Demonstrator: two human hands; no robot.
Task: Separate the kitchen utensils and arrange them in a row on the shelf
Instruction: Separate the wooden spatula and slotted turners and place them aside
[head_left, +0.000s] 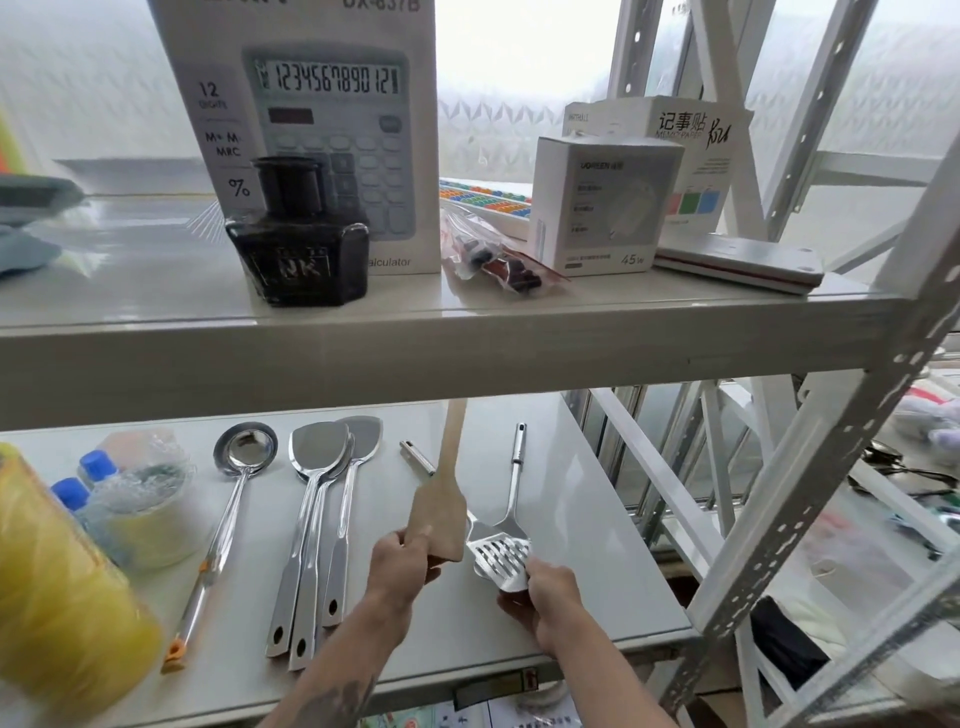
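On the lower shelf (571, 587), my left hand (402, 564) grips the blade of a wooden spatula (441, 499) whose handle points away under the upper shelf. My right hand (545, 592) holds the head of a slotted steel turner (501, 558); its handle runs toward the back. A second steel handle (417, 458) lies behind the wooden spatula, its head hidden. To the left lie a steel ladle (228, 499) with an orange tip and three steel spatulas (322, 519) packed closely together and overlapping.
A yellow bottle (57, 587), a tape roll (150, 525) and blue-capped bottles (83, 478) crowd the left of the lower shelf. The upper shelf (415, 358) carries an ink bottle (298, 239), a calculator box (311, 104) and white boxes (602, 202). A white upright (831, 519) stands right.
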